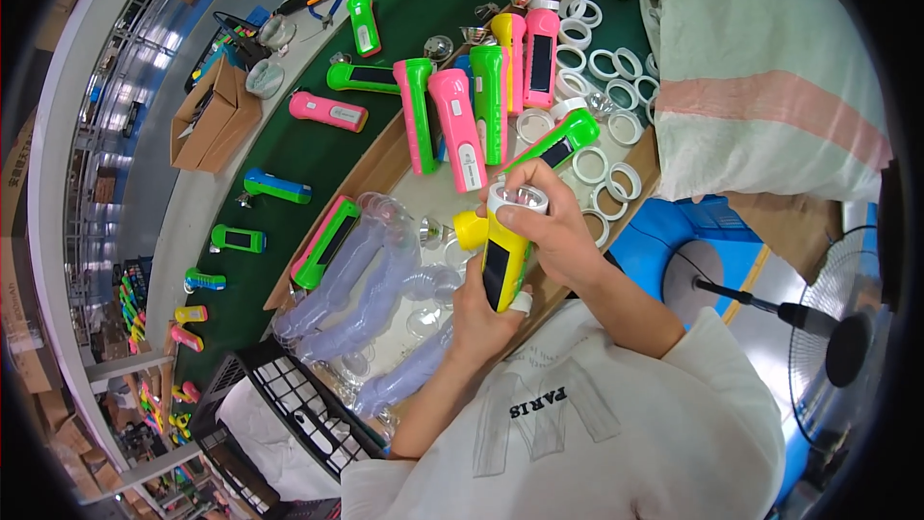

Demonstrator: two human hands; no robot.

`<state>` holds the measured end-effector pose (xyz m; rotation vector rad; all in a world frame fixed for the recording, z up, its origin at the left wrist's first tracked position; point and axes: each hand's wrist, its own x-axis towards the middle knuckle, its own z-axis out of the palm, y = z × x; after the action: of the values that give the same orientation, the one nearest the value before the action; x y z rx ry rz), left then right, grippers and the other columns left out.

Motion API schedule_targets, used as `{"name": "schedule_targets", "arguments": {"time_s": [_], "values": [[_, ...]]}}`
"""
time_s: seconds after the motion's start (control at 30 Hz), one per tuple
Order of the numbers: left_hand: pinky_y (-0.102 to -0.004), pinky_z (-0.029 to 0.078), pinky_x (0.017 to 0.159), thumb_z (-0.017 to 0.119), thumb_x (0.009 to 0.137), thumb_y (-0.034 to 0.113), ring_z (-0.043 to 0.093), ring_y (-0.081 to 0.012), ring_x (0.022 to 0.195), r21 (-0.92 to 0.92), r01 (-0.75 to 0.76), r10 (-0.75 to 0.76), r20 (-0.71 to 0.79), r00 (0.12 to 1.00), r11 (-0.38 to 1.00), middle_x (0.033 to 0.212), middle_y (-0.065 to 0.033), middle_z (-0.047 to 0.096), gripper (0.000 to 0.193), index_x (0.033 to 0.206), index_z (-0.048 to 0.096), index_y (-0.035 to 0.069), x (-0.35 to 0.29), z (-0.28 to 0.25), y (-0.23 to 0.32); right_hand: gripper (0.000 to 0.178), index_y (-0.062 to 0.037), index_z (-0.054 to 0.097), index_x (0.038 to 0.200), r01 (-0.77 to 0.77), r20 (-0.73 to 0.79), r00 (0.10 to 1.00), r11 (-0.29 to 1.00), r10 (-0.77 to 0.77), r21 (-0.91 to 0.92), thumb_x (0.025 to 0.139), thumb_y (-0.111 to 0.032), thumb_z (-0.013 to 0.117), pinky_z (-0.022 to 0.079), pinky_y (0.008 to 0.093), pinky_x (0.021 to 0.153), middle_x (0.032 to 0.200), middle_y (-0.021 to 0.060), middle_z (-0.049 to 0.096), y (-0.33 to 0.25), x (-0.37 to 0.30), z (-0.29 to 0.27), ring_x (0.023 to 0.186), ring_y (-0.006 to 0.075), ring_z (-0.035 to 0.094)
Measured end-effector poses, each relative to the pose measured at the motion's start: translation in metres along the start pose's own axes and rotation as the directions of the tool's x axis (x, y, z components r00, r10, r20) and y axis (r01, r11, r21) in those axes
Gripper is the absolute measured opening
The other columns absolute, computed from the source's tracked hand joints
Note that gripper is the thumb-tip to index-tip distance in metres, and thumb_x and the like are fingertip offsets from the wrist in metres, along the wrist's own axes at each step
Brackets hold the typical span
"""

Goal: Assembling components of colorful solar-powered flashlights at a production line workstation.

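Observation:
My left hand [479, 316] is closed around the lower body of a yellow flashlight [517, 241] with a dark panel on its side. At the flashlight's top, the fingers of my right hand [560, 233] are wrapped round a white ring [500, 196] over a clear lens. Just behind sticks out another yellow flashlight head [471, 229]; most of it is hidden, and I cannot tell whether my left hand holds it too. Beyond my hands lie a pink flashlight [458, 125], a green flashlight [489, 101] and a green one with a dark panel [558, 144].
Loose white rings [626, 178] cover the tray's right side. Stacked clear lenses in purplish sleeves [371, 270] lie left. More flashlights sit along the green belt [298, 159]. A woven sack [760, 87] and a fan [837, 337] stand right; a black crate [298, 414] is lower left.

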<state>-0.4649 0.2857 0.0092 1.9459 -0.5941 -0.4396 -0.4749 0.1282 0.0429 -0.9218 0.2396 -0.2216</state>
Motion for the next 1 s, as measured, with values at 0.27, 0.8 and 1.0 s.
{"name": "schedule_targets", "arguments": {"time_s": [0.27,0.8,1.0], "values": [[-0.0270,0.044,0.043,0.067,0.078,0.009,0.055,-0.0151,0.057,-0.771,0.477,-0.269,0.397,0.878,0.421,0.082,-0.0095,0.057,0.052,0.123,0.042,0.008,0.020,-0.046,-0.009,0.026,-0.0028,0.062,0.095,0.082,-0.037,0.955,0.383,-0.294,-0.920,0.081,-0.023,0.072,0.048,0.0375,0.076,0.104,0.0154,0.061,-0.014,0.002,-0.073,0.097,0.0259,0.058],[-0.0461,0.032,0.098,0.079,0.069,0.026,0.044,-0.0341,0.116,0.658,-0.389,0.229,0.320,0.919,0.645,0.124,-0.0141,0.051,0.060,0.122,0.058,0.006,0.080,-0.085,-0.017,0.016,-0.0014,0.058,0.086,0.171,0.093,0.941,0.221,-0.325,-0.960,0.085,-0.015,0.067,0.045,0.0369,0.069,0.088,0.0175,0.052,-0.042,-0.013,-0.085,0.081,0.0312,0.056],[-0.0399,0.037,0.074,0.077,0.066,0.015,0.053,-0.0272,0.089,0.675,-0.375,0.288,0.244,0.926,0.635,0.097,-0.0102,0.059,0.032,0.094,0.064,0.007,0.042,-0.062,-0.025,0.017,-0.0004,0.057,0.085,0.194,0.015,0.934,0.469,-0.358,-0.862,0.085,-0.015,0.066,0.042,0.0314,0.065,0.092,0.0133,0.053,-0.026,-0.006,-0.068,0.073,0.0207,0.054]]}}
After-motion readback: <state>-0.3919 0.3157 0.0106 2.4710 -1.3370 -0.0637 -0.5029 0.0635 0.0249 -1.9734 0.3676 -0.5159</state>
